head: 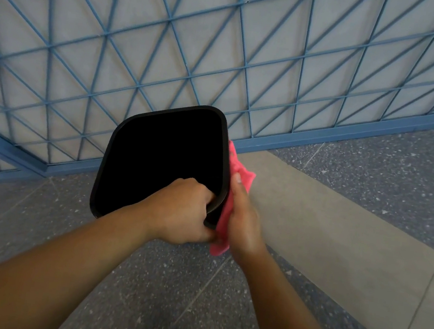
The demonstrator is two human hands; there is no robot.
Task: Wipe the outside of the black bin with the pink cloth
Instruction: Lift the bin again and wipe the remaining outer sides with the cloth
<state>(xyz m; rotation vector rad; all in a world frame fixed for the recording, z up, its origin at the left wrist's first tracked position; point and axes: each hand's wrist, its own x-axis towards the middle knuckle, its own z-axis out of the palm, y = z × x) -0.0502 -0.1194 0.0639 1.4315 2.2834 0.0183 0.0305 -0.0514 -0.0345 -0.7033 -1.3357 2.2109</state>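
The black bin (132, 131) is held up in front of me with its open mouth facing the camera, so I see mostly its dark inside and rounded square rim. My left hand (185, 210) grips the rim at the near right corner, fingers hooked inside. My right hand (242, 217) presses the pink cloth (228, 207) flat against the bin's outer right side. The cloth sticks out above my fingers and hangs below my palm. The bin's outer walls are hidden from this angle.
A blue metal lattice railing (170, 47) with a pale panel behind it stands right beyond the bin. Underfoot is grey speckled floor (165, 295), with a lighter grey strip (339, 235) running diagonally to the right.
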